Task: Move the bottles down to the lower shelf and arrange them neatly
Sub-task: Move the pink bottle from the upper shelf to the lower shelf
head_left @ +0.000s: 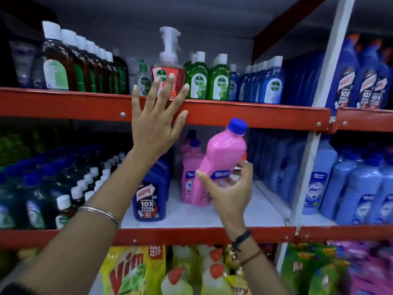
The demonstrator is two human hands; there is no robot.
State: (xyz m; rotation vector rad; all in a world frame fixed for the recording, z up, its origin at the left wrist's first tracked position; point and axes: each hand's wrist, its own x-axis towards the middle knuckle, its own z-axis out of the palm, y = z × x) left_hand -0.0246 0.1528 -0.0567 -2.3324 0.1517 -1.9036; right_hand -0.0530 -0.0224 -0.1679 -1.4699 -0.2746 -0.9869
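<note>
My right hand (228,188) grips a pink bottle (221,158) with a blue cap, tilted to the right just above the white middle shelf (212,216). Behind it stand more pink bottles (189,173) of the same kind. My left hand (157,122) is raised with spread fingers over the red front rail of the upper shelf (255,116), its fingertips in front of a red Dettol pump bottle (168,75). It holds nothing. Green Dettol bottles (209,81) and blue ones (270,84) stand to the right on that upper shelf.
A dark blue Harpic bottle (150,199) stands left of the pink ones. Brown bottles (70,67) fill the upper left, dark bottles with white caps (63,199) the middle left. Light blue bottles (348,188) sit right of a white upright post (308,156). Yellow packs and bottles (191,271) lie below.
</note>
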